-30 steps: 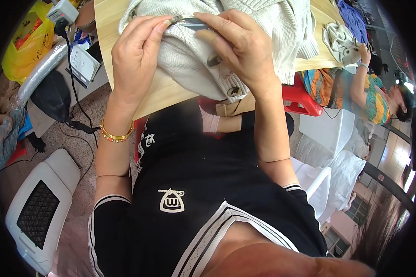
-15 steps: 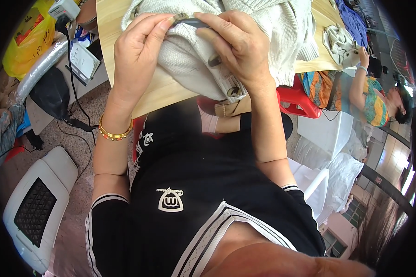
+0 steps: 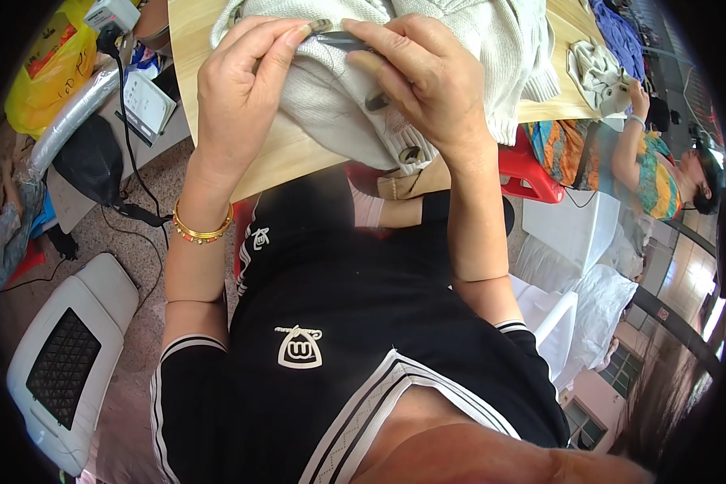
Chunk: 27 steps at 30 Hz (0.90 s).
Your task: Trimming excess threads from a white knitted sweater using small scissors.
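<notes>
Little had changed over the last second. The left hand [image 3: 246,81] kept its place, thumb and fingertips pinched together on the edge of the cardigan [image 3: 323,121], beside a mottled brown button [image 3: 321,26]. To its right, the right hand [image 3: 431,73] stayed with thumb and forefinger closed about a slim dark grey tool [image 3: 343,39], its kind too small to tell; the pale streak along it had dulled, perhaps from a slight turn. As far as could be judged, the work remained at that one spot.

At the far left, a crinkled yellow plastic bag [image 3: 48,93] stood near a shiny silver tube [image 3: 77,109]. The cream cardigan, soft and ribbed, lay bunched on the far part of a smooth, wood-grained table [image 3: 258,169], with two more dark, round buttons [image 3: 412,154] down its band. Further right came a moulded red stool [image 3: 532,176] and, beyond, a co-worker's hand [image 3: 639,98] at a crumpled pale cloth [image 3: 593,77].
</notes>
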{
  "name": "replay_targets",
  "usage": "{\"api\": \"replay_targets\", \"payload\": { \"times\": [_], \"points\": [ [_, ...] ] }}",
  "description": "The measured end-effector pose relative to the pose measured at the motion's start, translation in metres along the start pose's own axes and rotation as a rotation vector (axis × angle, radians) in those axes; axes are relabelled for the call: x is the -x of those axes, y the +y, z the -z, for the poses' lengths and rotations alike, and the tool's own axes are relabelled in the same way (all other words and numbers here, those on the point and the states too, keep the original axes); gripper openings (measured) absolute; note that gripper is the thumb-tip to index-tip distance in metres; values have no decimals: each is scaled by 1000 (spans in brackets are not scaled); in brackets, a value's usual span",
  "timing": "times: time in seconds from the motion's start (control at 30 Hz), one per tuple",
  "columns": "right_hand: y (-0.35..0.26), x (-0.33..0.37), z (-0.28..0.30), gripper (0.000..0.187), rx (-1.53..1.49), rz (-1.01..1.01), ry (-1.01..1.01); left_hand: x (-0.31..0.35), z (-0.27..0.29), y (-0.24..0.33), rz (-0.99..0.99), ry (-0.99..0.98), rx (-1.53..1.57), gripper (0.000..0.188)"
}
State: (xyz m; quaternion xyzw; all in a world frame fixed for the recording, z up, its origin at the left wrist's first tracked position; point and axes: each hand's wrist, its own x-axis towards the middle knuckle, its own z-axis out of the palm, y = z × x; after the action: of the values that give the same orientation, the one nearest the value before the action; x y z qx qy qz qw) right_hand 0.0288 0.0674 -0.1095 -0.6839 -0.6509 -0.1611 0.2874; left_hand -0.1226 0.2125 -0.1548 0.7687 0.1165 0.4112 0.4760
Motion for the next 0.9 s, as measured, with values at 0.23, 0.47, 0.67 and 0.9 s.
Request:
{"api": "replay_targets", "payload": {
  "times": [0.23,0.47,0.67,0.9],
  "points": [
    [-2,1,0,27,-5,-12,-7,1,0,1,-5,-7,1,17],
    [-2,2,0,27,4,-15,-4,1,0,1,-1,-8,8,17],
    [0,3,0,28,-29,-30,-7,1,0,1,-1,-13,9,18],
    [0,-2,0,26,-34,-22,-13,0,-1,0,0,-14,-5,18]
  ]
}}
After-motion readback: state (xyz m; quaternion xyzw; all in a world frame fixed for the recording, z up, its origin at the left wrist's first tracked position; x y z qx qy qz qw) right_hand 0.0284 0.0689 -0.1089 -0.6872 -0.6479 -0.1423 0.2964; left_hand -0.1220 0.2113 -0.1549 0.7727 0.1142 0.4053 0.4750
